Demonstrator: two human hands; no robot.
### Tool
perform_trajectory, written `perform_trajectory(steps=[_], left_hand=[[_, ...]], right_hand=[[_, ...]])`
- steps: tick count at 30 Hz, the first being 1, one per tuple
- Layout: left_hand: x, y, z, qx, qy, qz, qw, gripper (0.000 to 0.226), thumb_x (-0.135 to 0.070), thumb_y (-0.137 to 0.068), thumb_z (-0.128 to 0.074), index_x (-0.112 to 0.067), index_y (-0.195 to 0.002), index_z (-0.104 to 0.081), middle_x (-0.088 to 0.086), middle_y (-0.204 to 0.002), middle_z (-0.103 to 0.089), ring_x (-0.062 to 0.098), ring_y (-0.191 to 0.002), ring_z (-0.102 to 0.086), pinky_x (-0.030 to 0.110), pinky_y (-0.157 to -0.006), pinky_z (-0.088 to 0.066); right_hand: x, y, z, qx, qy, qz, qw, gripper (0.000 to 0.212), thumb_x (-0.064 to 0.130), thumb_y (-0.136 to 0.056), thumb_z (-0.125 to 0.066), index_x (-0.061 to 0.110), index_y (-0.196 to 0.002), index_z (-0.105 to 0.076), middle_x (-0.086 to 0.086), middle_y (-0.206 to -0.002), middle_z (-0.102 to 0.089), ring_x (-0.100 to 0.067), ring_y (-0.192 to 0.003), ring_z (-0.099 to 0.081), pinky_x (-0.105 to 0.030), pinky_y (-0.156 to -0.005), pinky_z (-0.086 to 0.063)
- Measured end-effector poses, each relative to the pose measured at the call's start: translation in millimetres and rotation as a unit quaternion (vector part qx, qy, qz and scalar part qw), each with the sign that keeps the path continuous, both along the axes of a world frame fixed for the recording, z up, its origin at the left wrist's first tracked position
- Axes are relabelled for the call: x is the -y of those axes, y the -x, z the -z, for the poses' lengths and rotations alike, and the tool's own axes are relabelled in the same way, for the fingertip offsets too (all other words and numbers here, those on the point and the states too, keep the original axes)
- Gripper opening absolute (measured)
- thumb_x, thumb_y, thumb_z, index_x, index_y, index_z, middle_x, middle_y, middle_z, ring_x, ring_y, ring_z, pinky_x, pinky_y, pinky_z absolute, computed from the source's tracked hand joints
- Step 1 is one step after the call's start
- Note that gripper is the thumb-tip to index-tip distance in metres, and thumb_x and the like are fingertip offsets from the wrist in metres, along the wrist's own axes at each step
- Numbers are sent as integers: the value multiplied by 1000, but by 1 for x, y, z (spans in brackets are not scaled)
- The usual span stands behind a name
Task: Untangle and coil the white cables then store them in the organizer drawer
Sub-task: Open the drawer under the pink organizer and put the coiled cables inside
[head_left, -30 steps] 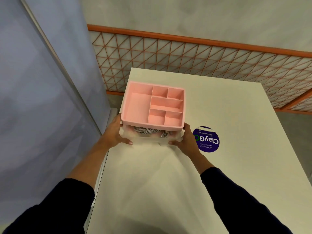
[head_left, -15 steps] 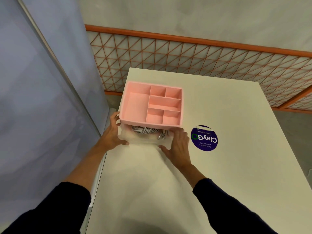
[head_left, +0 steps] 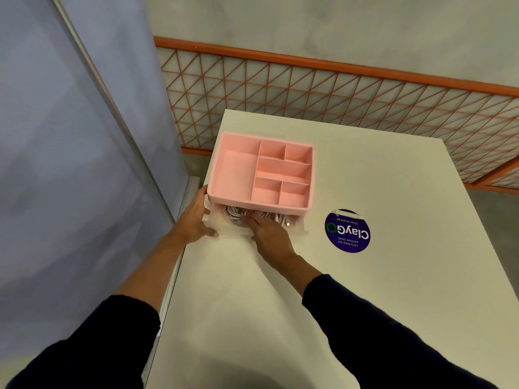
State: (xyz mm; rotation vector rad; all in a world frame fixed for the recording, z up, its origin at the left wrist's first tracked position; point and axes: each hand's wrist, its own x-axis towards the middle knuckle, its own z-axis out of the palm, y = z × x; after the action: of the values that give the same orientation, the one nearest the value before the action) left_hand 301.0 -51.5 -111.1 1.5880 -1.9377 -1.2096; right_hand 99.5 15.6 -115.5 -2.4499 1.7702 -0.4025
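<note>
A pink organizer (head_left: 238,175) with several top compartments stands near the white table's left edge. Its translucent white drawer (head_left: 299,228) is pulled out a little toward me. White cables (head_left: 234,214) lie coiled inside the drawer, partly hidden under the pink top. My left hand (head_left: 193,220) holds the drawer's left front corner, thumb against the organizer's side. My right hand (head_left: 266,234) lies flat over the drawer's front with straight fingers pressing down on the cables.
A round purple sticker (head_left: 347,231) is stuck on the white table (head_left: 393,276) right of the organizer. A grey-blue partition (head_left: 70,164) runs close along the table's left edge. An orange lattice railing (head_left: 337,88) stands behind the table.
My right hand left the drawer's right front corner, moved left and now lies over the cables in the drawer. My left hand stayed at the left corner.
</note>
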Motion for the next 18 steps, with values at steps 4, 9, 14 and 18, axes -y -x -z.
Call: perform_trajectory(steps=[4,9,14,18], left_hand=[[2,-3,1,32,2,16,999,121,-5,-62,-88,-21,-151,-9,4,-148,-31,21,-102,-49,29,-75,-51],[4,1,-3,34,-3,25,999,119,-8,-65,-87,-20,-151,-6,5,-147,-30,21,-103,-49,24,-71,-49],[9,2,-5,4,-62,23,998,123,0,-59,-89,-16,-149,-6,6,-146,-29,30,-121,-45,36,-87,-51],[9,4,-11,-78,-134,2,988,123,-10,-63,-88,-24,-151,-3,-13,-139,-25,17,-118,-42,31,-88,-48]], right_hand=[[4,-5,-10,-92,57,50,993,50,16,-50,-89,27,-95,-72,-3,-105,-58,-25,-90,-48,-34,-74,-46],[8,9,-12,-72,17,91,993,63,27,-44,-94,32,-102,-69,-11,-124,-50,-42,-117,-48,-51,-94,-45],[1,8,-5,-62,47,62,995,51,22,-50,-91,30,-96,-69,-12,-133,-46,-43,-120,-44,-53,-92,-46],[-2,11,1,-8,75,59,995,34,25,-58,-88,17,-82,-66,-7,-96,-57,-29,-84,-53,-36,-66,-52]])
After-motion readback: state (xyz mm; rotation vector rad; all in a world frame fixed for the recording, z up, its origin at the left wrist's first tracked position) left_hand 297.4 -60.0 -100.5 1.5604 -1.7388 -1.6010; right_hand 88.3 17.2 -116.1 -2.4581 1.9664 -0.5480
